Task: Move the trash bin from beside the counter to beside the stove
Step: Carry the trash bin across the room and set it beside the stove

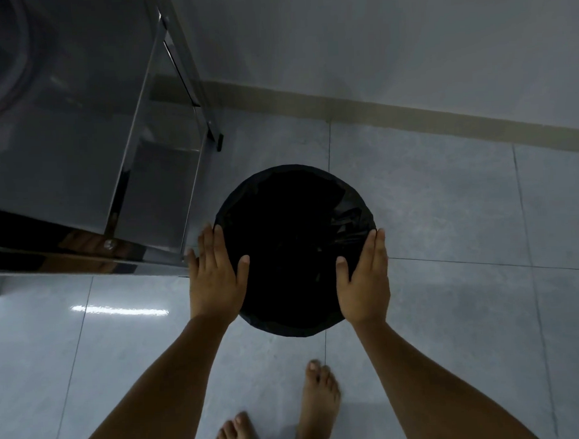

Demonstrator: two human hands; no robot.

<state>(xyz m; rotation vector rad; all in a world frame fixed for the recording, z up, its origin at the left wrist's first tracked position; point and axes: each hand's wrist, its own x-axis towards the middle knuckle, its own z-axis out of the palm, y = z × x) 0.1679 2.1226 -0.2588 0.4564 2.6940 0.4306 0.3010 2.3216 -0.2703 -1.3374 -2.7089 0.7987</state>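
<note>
A shiny grey metal surface (78, 135) with thin legs stood on the left. Just beside its corner, on the pale grey tiled floor (447, 212), sat the round trash bin lined with a black plastic bag (296, 249). The left hand (214, 275) lay flat on the bin's left rim, fingers spread, thumb over the edge. The right hand (365, 279) pressed the right rim the same way. Neither hand was closed; both squeezed the bin between them, likely so it could be lifted without tipping. Two bare feet (283, 415) stood close behind.
</note>
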